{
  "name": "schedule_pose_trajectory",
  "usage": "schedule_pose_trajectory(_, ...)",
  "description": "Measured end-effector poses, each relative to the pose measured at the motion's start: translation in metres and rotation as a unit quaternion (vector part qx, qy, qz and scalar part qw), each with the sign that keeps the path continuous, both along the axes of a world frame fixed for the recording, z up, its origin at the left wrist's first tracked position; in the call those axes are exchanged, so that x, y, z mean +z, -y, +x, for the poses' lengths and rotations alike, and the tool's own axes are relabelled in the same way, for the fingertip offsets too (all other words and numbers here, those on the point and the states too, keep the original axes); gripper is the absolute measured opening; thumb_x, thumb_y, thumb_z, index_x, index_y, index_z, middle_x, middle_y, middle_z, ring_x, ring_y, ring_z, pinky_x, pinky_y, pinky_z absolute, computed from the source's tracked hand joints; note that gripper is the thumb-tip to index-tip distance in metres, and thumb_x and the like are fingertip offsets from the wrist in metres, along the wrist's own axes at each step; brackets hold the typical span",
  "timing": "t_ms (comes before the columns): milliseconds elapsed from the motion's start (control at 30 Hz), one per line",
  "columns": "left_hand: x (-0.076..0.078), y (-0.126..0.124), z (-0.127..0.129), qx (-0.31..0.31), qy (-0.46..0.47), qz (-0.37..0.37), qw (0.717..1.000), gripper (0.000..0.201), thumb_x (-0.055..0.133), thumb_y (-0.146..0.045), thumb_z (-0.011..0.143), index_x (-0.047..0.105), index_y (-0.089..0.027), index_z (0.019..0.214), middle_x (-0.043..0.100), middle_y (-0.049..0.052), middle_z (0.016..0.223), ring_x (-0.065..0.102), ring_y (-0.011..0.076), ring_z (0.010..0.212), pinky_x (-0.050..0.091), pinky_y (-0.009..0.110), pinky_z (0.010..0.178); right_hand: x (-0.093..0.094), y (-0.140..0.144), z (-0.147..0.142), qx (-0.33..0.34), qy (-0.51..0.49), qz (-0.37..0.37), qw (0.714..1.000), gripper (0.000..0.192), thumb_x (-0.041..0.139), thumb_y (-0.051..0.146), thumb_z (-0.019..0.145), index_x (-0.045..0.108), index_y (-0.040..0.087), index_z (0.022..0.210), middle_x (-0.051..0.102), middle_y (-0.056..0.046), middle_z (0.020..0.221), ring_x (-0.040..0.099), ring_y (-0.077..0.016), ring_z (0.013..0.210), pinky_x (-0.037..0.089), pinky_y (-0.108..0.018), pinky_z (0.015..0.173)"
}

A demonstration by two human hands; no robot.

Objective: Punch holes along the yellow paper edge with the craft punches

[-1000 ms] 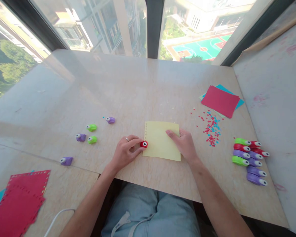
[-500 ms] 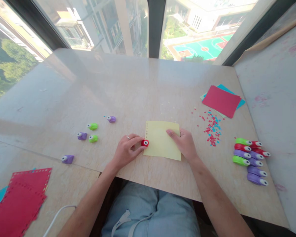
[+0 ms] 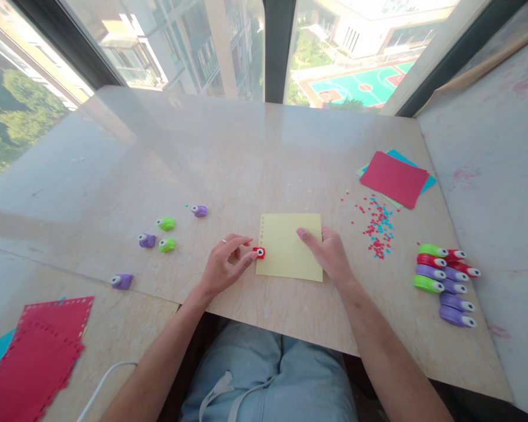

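Note:
A yellow paper sheet (image 3: 288, 246) lies flat on the marble table (image 3: 246, 158), with a row of small holes along its left edge. A small red punch (image 3: 259, 252) sits on that left edge. My left hand (image 3: 225, 265) touches the punch with thumb and fingertips, the other fingers lifted and spread. My right hand (image 3: 330, 253) rests flat on the sheet's right side and pins it down.
Green and purple punches (image 3: 165, 234) lie scattered to the left. Several more punches (image 3: 444, 281) are lined up at the right. Red and blue confetti (image 3: 378, 225) lies beside a red and blue paper stack (image 3: 395, 179). Punched red sheets (image 3: 39, 351) lie at the lower left.
My left hand has loosened from a closed grip on the red punch, its fingers now spread. The sheet and my right hand have barely moved.

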State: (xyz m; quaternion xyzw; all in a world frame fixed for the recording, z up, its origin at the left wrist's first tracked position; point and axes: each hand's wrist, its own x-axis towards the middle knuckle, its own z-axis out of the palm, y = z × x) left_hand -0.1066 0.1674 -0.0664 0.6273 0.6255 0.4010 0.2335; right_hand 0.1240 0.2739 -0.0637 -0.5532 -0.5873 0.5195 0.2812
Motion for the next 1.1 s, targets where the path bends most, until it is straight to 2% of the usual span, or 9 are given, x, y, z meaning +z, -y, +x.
schedule_pose_trajectory(100,0.003,0.001,0.0,0.054,0.019,0.011,0.998,0.02,0.061,-0.037,0.089,0.063,-0.018,0.087,0.063,0.002,0.078,0.052,0.0113,0.063,0.043,0.024,0.059,-0.001,0.0,0.0,0.007,-0.005,0.009,1.0,0.046,0.066,0.057,0.078,0.072,0.014,0.092,0.075,-0.012,0.087,0.071,-0.026,0.075,0.053,-0.03,0.056)
schedule_pose_trajectory(233,0.005,0.004,0.004,0.109,-0.021,0.013,0.994,0.029,0.058,-0.036,0.088,0.054,-0.019,0.065,0.054,-0.001,0.062,0.046,0.0115,0.058,0.039,0.025,0.058,-0.002,-0.001,0.001,0.012,-0.01,0.019,1.0,0.044,0.067,0.054,0.078,0.071,0.014,0.096,0.075,-0.012,0.091,0.071,-0.026,0.079,0.054,-0.031,0.06)
schedule_pose_trajectory(433,0.009,0.004,0.014,0.101,-0.034,-0.061,0.992,0.039,0.055,-0.044,0.087,0.052,-0.018,0.058,0.053,-0.001,0.057,0.045,0.0124,0.057,0.036,0.026,0.059,-0.002,-0.003,0.002,0.017,-0.018,0.014,1.0,0.043,0.068,0.05,0.078,0.069,0.014,0.101,0.075,-0.012,0.095,0.071,-0.0257,0.082,0.055,-0.033,0.066)
schedule_pose_trajectory(600,0.022,-0.006,0.009,0.09,-0.018,-0.178,0.98,0.052,0.052,-0.056,0.085,0.046,-0.017,0.051,0.038,-0.003,0.049,0.037,0.0097,0.05,0.024,0.024,0.049,-0.005,-0.003,0.005,0.022,-0.043,0.022,0.999,0.044,0.069,0.049,0.077,0.067,0.014,0.104,0.074,-0.012,0.098,0.071,-0.0251,0.084,0.055,-0.032,0.066)
schedule_pose_trajectory(667,0.028,-0.01,0.003,0.077,0.001,-0.214,0.974,0.054,0.052,-0.059,0.084,0.047,-0.016,0.051,0.041,-0.003,0.048,0.037,0.0089,0.048,0.023,0.022,0.047,-0.006,-0.003,0.006,0.024,-0.054,0.02,0.998,0.044,0.069,0.048,0.077,0.066,0.014,0.105,0.074,-0.012,0.099,0.071,-0.0246,0.084,0.055,-0.031,0.066)
schedule_pose_trajectory(733,0.033,-0.013,-0.003,0.061,0.035,-0.263,0.962,0.054,0.053,-0.062,0.082,0.052,-0.016,0.054,0.049,-0.001,0.05,0.04,0.0085,0.045,0.026,0.021,0.044,-0.007,-0.002,0.006,0.027,-0.065,0.017,0.997,0.046,0.069,0.048,0.077,0.065,0.014,0.107,0.074,-0.012,0.099,0.07,-0.0244,0.084,0.055,-0.031,0.065)
schedule_pose_trajectory(867,0.034,-0.017,-0.009,0.033,0.102,-0.343,0.933,0.05,0.058,-0.064,0.078,0.059,-0.016,0.064,0.064,0.003,0.06,0.046,0.0087,0.038,0.032,0.021,0.038,-0.009,-0.003,0.007,0.032,-0.07,0.021,0.997,0.046,0.068,0.046,0.077,0.064,0.013,0.108,0.073,-0.013,0.1,0.07,-0.0244,0.084,0.055,-0.031,0.064)
schedule_pose_trajectory(1000,0.029,-0.022,-0.006,0.024,0.11,-0.372,0.921,0.05,0.059,-0.065,0.077,0.062,-0.016,0.07,0.067,0.005,0.065,0.053,0.0096,0.04,0.033,0.019,0.036,-0.01,-0.003,0.006,0.034,-0.054,0.034,0.997,0.043,0.066,0.045,0.077,0.064,0.014,0.107,0.073,-0.012,0.098,0.07,-0.0244,0.084,0.055,-0.031,0.065)
schedule_pose_trajectory(1100,0.029,-0.025,-0.002,0.017,0.09,-0.391,0.916,0.05,0.062,-0.065,0.075,0.062,-0.016,0.067,0.064,0.003,0.06,0.054,0.0105,0.041,0.034,0.019,0.035,-0.009,-0.003,0.006,0.031,-0.043,0.041,0.998,0.042,0.066,0.045,0.077,0.065,0.014,0.106,0.074,-0.012,0.097,0.07,-0.0243,0.083,0.054,-0.032,0.066)
